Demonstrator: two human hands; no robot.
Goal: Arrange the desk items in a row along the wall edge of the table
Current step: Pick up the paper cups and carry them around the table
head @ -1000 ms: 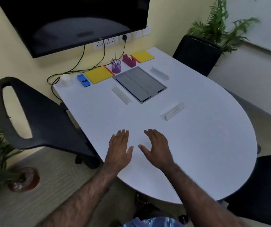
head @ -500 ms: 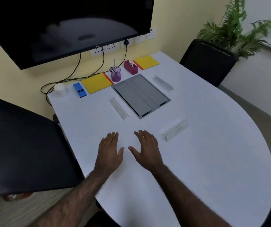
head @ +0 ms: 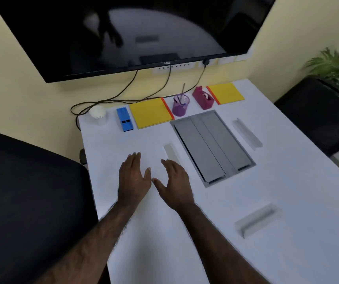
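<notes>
Flat-fingered left hand (head: 134, 179) and right hand (head: 174, 182), both empty, on smooth white table (head: 287, 191).

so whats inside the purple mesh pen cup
A thin stick-like item, likely a pencil, stands in the purple mesh pen cup, leaning above its rim, with a dark bit beside it. The cup's bottom is hidden by the mesh.

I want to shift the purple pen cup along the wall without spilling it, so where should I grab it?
Grip the purple pen cup around its lower wall, coming from the front with the right hand. It stands upright, with a pen leaning out of the top, so a grasp from above would likely hit it. The yellow pad and tape dispenser crowd its sides.
</notes>
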